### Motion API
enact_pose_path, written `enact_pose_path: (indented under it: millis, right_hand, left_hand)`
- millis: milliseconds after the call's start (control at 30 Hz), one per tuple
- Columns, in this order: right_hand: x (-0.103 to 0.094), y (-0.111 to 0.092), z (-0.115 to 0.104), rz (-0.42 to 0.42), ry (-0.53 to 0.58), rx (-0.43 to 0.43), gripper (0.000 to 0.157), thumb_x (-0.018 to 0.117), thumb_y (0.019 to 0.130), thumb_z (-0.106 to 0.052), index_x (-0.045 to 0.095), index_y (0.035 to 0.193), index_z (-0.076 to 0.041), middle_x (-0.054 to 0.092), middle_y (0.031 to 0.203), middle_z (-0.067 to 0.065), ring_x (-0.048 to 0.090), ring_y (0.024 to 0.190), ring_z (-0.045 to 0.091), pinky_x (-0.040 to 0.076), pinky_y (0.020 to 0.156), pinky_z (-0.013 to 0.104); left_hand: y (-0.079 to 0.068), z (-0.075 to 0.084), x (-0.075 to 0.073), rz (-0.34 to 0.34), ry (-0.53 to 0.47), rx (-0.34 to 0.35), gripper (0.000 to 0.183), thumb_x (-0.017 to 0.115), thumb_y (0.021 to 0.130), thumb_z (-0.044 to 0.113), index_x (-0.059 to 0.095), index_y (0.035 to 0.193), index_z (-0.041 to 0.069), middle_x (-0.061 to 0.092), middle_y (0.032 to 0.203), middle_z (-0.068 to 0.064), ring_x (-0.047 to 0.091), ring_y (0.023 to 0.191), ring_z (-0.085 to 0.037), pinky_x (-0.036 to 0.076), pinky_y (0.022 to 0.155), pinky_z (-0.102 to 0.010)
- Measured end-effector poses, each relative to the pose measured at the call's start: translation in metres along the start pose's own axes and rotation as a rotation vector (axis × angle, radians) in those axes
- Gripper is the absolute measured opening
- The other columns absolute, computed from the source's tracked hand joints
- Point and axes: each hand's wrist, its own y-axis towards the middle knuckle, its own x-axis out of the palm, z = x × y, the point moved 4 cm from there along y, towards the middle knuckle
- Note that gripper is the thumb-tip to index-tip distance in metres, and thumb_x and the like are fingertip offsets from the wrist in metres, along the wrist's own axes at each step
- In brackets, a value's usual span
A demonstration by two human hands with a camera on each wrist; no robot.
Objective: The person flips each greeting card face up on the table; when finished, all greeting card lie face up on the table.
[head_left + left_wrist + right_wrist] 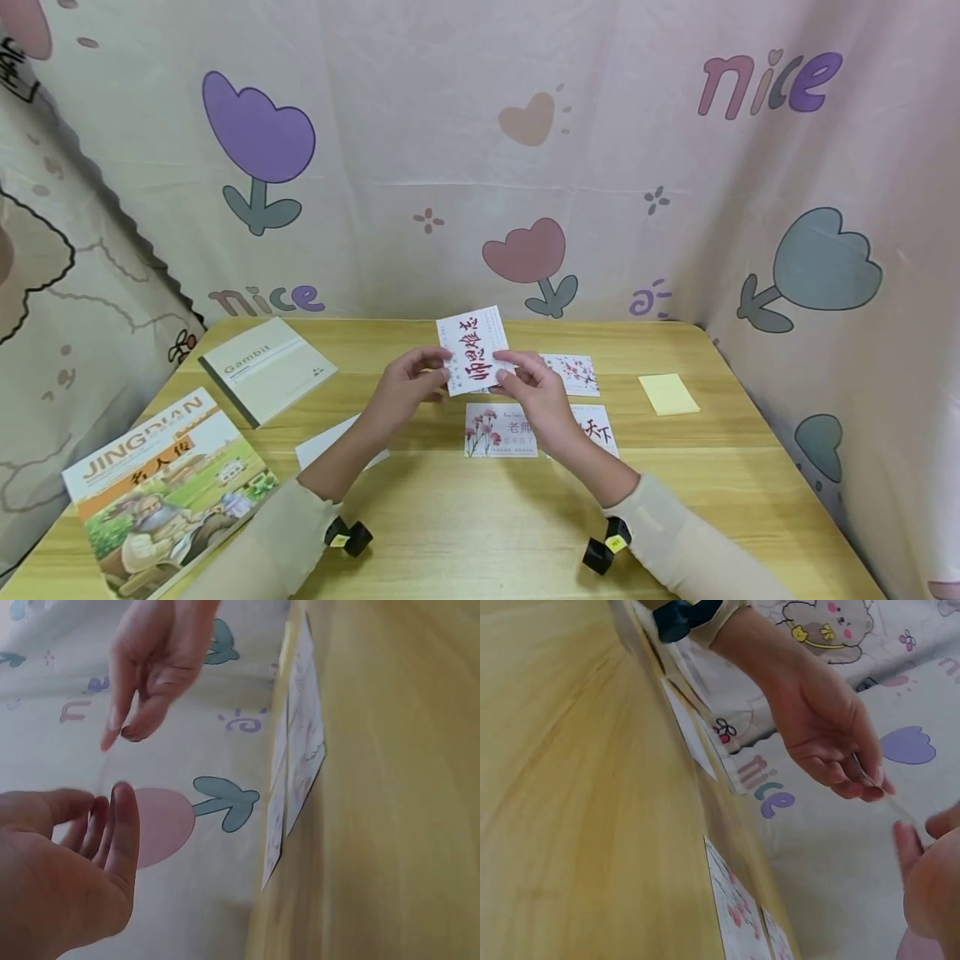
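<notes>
A white card (471, 343) with red brush-written characters is raised above the table, turned so its writing runs sideways. My left hand (416, 377) pinches its left edge between thumb and fingers, and my right hand (534, 390) pinches the right edge. In the right wrist view the held card (900, 809) appears almost edge-on between both hands. Below lie a carnation card (498, 437), a blossom card (576, 373) and a card with dark characters (600, 423), which my right hand and forearm partly cover. Another card's edge shows beneath the held one.
At the left are a Gambit notebook (270, 371) and an illustrated book (176, 492). White paper (322, 446) lies partly under my left forearm. A yellow sticky-note pad (669, 394) sits at the right. Behind the wooden table (480, 517) hangs a patterned curtain (405, 125).
</notes>
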Motion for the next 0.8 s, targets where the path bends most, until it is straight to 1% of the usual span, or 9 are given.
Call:
enact_pose_path:
  millis: [67, 133, 200, 400, 467, 533, 600, 667, 800]
  right_hand:
    - [-0.001, 0.000, -0.001, -0.039, -0.091, -0.044, 0.029, 0.061, 0.099, -0.007, 0.065, 0.128, -0.002, 0.054, 0.118, 0.011, 0.067, 0.097, 0.028, 0.058, 0.090, 0.036]
    - [-0.004, 0.000, -0.003, -0.062, -0.158, -0.082, 0.029, 0.061, 0.100, -0.012, 0.066, 0.128, -0.006, 0.054, 0.119, 0.011, 0.068, 0.099, 0.033, 0.058, 0.090, 0.038]
    - [-0.008, 0.002, -0.005, -0.065, -0.202, -0.102, 0.029, 0.060, 0.101, -0.018, 0.066, 0.129, -0.010, 0.055, 0.120, 0.010, 0.068, 0.100, 0.032, 0.058, 0.091, 0.039]
    - [-0.024, 0.007, -0.014, -0.028, -0.290, -0.110, 0.029, 0.058, 0.102, -0.024, 0.066, 0.130, -0.020, 0.056, 0.128, 0.002, 0.067, 0.099, 0.029, 0.055, 0.093, 0.041]
    - [-0.027, 0.008, -0.015, -0.044, -0.320, -0.091, 0.029, 0.059, 0.101, -0.024, 0.066, 0.130, -0.022, 0.057, 0.128, 0.001, 0.067, 0.098, 0.028, 0.054, 0.094, 0.045]
    - [-0.027, 0.009, -0.013, -0.095, -0.339, -0.051, 0.030, 0.061, 0.100, -0.025, 0.065, 0.130, -0.024, 0.061, 0.128, 0.000, 0.068, 0.098, 0.026, 0.054, 0.094, 0.049]
    - [-0.025, 0.009, -0.010, -0.165, -0.378, -0.005, 0.032, 0.063, 0.100, -0.027, 0.065, 0.131, -0.025, 0.065, 0.122, 0.001, 0.068, 0.096, 0.024, 0.055, 0.091, 0.047]
    - [-0.022, 0.009, -0.007, -0.234, -0.421, 0.025, 0.032, 0.064, 0.099, -0.027, 0.066, 0.131, -0.025, 0.069, 0.110, 0.003, 0.066, 0.090, 0.022, 0.056, 0.083, 0.043]
    - [-0.017, 0.010, -0.002, -0.300, -0.499, 0.017, 0.030, 0.065, 0.099, -0.024, 0.069, 0.128, -0.023, 0.067, 0.087, 0.004, 0.061, 0.077, 0.023, 0.053, 0.072, 0.038]
  left_hand:
    - [0.001, 0.002, -0.005, 0.050, 0.003, 0.003, 0.028, 0.059, 0.100, 0.012, 0.059, 0.127, 0.004, 0.057, 0.116, -0.014, 0.062, 0.095, -0.026, 0.059, 0.084, -0.045]
    - [0.001, 0.003, -0.009, 0.083, 0.027, 0.005, 0.027, 0.057, 0.100, 0.010, 0.059, 0.126, 0.005, 0.056, 0.116, -0.013, 0.061, 0.094, -0.023, 0.059, 0.084, -0.044]
    - [0.001, 0.004, -0.010, 0.078, 0.077, 0.007, 0.026, 0.053, 0.099, 0.008, 0.060, 0.125, 0.006, 0.055, 0.118, -0.014, 0.060, 0.094, -0.024, 0.060, 0.081, -0.044]
    - [-0.001, 0.002, -0.001, -0.014, 0.217, -0.017, 0.024, 0.048, 0.099, 0.009, 0.066, 0.114, 0.013, 0.059, 0.121, -0.010, 0.061, 0.095, -0.025, 0.057, 0.076, -0.036]
    - [-0.002, 0.001, 0.002, -0.044, 0.244, -0.018, 0.023, 0.049, 0.100, 0.009, 0.068, 0.111, 0.014, 0.062, 0.119, -0.008, 0.060, 0.094, -0.025, 0.054, 0.075, -0.032]
    - [-0.003, 0.001, 0.005, -0.075, 0.267, -0.007, 0.022, 0.050, 0.099, 0.009, 0.069, 0.109, 0.015, 0.064, 0.118, -0.007, 0.060, 0.094, -0.025, 0.052, 0.075, -0.029]
    - [-0.004, 0.001, 0.006, -0.103, 0.286, 0.014, 0.022, 0.051, 0.100, 0.009, 0.069, 0.110, 0.016, 0.065, 0.119, -0.006, 0.059, 0.094, -0.024, 0.052, 0.076, -0.028]
    - [-0.004, 0.001, 0.007, -0.123, 0.296, 0.031, 0.021, 0.052, 0.100, 0.009, 0.069, 0.111, 0.016, 0.065, 0.120, -0.005, 0.059, 0.095, -0.024, 0.052, 0.078, -0.029]
    - [-0.003, 0.000, 0.005, -0.136, 0.313, 0.049, 0.022, 0.054, 0.101, 0.010, 0.068, 0.118, 0.015, 0.065, 0.121, -0.005, 0.060, 0.098, -0.025, 0.053, 0.082, -0.031]
